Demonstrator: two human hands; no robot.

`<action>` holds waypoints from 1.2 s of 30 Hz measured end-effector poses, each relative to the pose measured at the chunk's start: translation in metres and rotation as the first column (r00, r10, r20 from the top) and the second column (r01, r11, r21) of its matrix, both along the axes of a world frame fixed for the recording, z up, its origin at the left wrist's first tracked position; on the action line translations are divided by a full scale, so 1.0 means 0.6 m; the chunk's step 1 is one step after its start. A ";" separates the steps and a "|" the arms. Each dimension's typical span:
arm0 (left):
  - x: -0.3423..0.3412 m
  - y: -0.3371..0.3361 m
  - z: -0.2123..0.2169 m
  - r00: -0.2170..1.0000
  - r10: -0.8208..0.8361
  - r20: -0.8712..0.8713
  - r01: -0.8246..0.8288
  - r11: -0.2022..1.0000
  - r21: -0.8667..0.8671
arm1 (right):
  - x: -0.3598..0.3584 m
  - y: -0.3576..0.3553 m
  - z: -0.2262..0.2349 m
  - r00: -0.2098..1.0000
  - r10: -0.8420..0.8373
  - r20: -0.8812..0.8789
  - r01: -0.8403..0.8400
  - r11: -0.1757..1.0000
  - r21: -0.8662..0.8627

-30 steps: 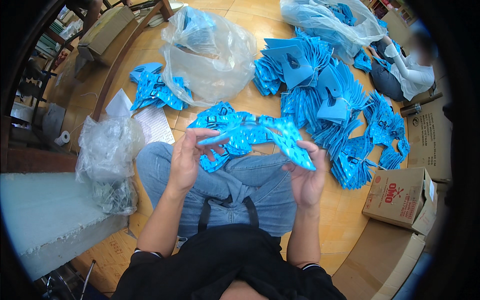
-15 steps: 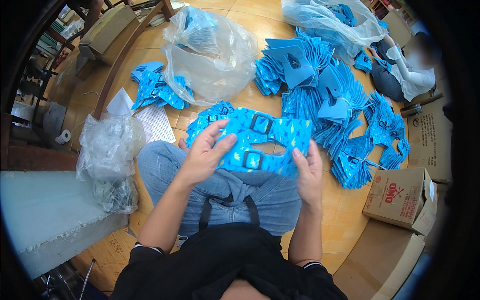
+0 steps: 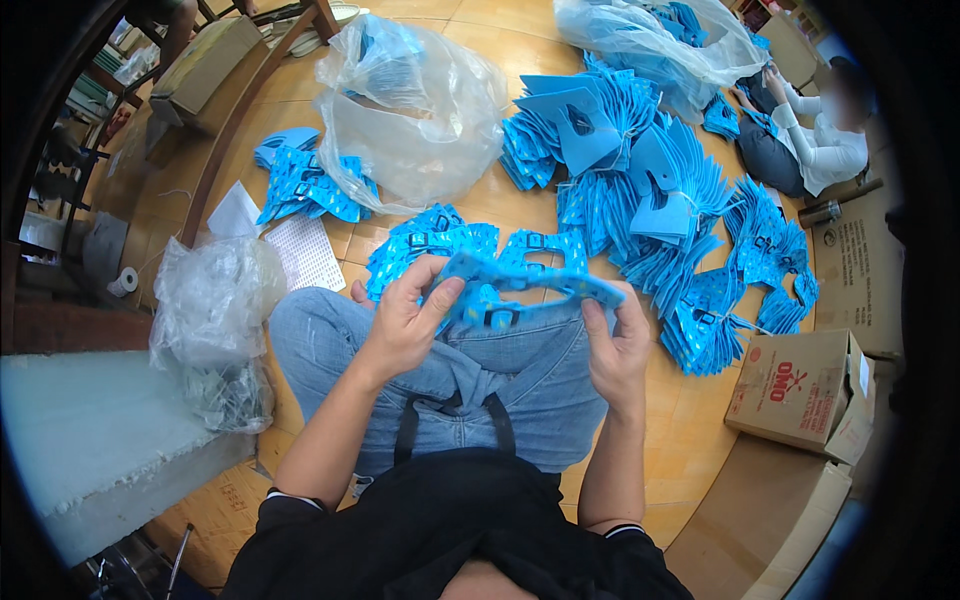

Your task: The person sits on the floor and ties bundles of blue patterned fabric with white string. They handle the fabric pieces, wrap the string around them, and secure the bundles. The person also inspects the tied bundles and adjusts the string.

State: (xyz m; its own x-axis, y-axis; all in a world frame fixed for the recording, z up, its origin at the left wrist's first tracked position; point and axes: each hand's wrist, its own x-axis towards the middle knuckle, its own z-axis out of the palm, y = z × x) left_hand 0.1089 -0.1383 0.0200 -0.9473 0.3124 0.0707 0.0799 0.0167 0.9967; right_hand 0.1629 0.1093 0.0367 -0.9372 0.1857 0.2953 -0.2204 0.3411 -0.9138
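Note:
Above my lap I hold a flat blue patterned piece with cut-outs and a black buckle (image 3: 503,318). My left hand (image 3: 408,312) pinches its left end between thumb and fingers. At the other end, my right hand (image 3: 615,335) grips it the same way. The piece is tilted, so I see it nearly edge-on. Just beyond it on the floor lie a pile of similar blue pieces (image 3: 425,240) with black buckles and another buckled piece (image 3: 555,250), partly covered by the one I hold.
Bundles of plain blue pieces (image 3: 655,190) and patterned ones (image 3: 700,320) lie to the right. Clear plastic bags (image 3: 420,130) stand beyond and at left (image 3: 215,310), near a printed sheet (image 3: 305,250). Cardboard boxes (image 3: 795,390) line the right side. Another person (image 3: 830,150) sits far right.
Both hands have tipped the held piece from facing me to nearly edge-on. The buckled piece on the floor behind it now shows.

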 end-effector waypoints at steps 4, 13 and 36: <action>-0.013 0.003 -0.002 0.958 0.066 -0.280 -0.093 0.992 -0.084 | -0.011 -0.004 0.001 0.975 0.013 -0.222 0.025 0.985 0.170; -0.002 0.004 0.010 0.994 0.072 0.085 -0.083 0.988 0.132 | -0.001 -0.007 -0.010 0.990 -0.142 0.026 0.144 0.968 -0.207; -0.011 -0.016 0.020 0.919 -0.052 0.392 -0.135 0.890 0.435 | 0.004 0.016 0.005 0.983 0.069 0.170 0.067 0.729 -0.681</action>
